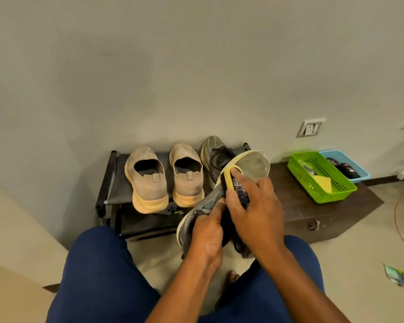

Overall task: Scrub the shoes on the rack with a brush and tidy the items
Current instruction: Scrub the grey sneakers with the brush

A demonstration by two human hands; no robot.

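Scrubbing grey yellow-soled running shoe [222, 201] with black yellow-edged brush [237, 190].
Right hand [254, 213] fingers curled round brush, just before sole; left hand [208, 231] fingers pinching shoe's heel.

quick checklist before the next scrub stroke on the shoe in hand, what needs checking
1. Shoe held firm: ok. The left hand grips the grey shoe at its heel end, sole turned up.
2. Brush in hand: ok. The right hand holds the black brush with fingers curled round it.
3. Brush on the sole edge: ok, it lies against the yellow rim.
4. Bristles wet or soapy: cannot tell.
5. Room on the rack to put the shoe back: ok, its mate sits beside the beige pair with a gap at the right end.
6. Green basket within reach for tidying: cannot tell.
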